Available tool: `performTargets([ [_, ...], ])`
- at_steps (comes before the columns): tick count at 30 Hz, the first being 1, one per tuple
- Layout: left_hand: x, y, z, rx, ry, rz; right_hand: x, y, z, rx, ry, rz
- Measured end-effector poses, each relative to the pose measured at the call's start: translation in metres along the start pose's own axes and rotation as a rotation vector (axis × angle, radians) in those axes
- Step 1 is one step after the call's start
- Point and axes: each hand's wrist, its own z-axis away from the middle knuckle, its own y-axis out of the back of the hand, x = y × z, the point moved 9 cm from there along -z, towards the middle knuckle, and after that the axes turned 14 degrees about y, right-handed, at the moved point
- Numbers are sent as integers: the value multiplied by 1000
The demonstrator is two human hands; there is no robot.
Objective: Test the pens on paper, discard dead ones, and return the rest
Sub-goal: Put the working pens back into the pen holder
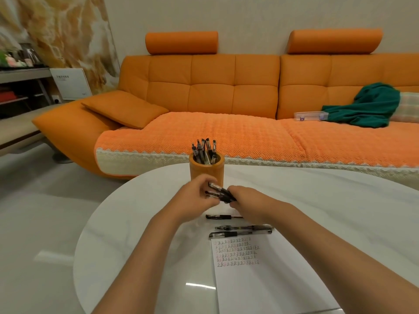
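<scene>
Gripping one bundle of pens with both hands, just in front of one cup.
Both left hand and right hand curl round it; three loose pens lie on the bench by one paper; several more stand in the cup.

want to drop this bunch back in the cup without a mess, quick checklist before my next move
1. Grip: left hand and right hand both hold the bundle of pens: ok.
2. Pen holder stands upright on the table, just behind the hands: ok.
3. Room in the holder, which already has standing pens in it: cannot tell.
4. Paper carries rows of test marks: ok.
5. All pens gathered: three loose pens lie on the table by the paper's top edge: not ok.
6. Every held pen writes: cannot tell.
</scene>
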Motion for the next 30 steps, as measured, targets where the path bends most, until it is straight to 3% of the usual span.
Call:
performTargets([
  [4, 22, 24, 6, 74, -68, 380, -9, 18, -3, 80, 38, -156],
  [8, 32, 49, 7, 251, -122, 487, -38, 31, -14, 112, 144, -311],
  [14, 40, 74, -1, 303, -168, 527, -46, 51, -35, 204, 141, -410],
  [16, 42, 81, -4, 338, -184, 511, -47, 66, -42, 298, 134, -512],
  [20, 27, 97, -20, 437, -93, 486, -46, 103, -59, 614, 138, -946],
  [25, 9, 84, -52, 305, 29, 351, -38, 134, -84, 928, 126, -1015],
  [30, -1, 75, -69, 220, 62, 378, -29, 121, -103, 921, 65, -942],
])
